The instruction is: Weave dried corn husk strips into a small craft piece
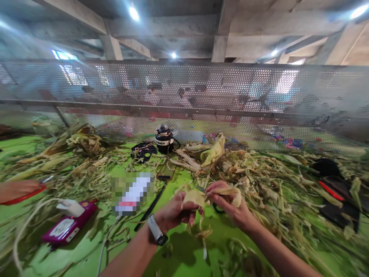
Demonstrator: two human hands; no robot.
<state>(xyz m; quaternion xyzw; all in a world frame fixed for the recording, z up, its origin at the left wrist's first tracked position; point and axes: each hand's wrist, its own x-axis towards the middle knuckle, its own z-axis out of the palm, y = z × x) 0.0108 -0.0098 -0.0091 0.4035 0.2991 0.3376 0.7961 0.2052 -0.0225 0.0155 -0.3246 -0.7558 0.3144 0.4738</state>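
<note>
My left hand, with a watch on its wrist, is closed on a pale dry corn husk. Close by on the right, my right hand pinches another folded strip of husk, its fingertips almost meeting the left hand's piece. A dark loop shows under the right hand; I cannot tell what it belongs to. Thin husk shreds hang or lie below the left hand.
Husk piles spread over the green table. On the left are a purple power strip, a blurred-out phone-like thing and another person's hand with a red-handled tool. A black jar stands before a perforated metal screen.
</note>
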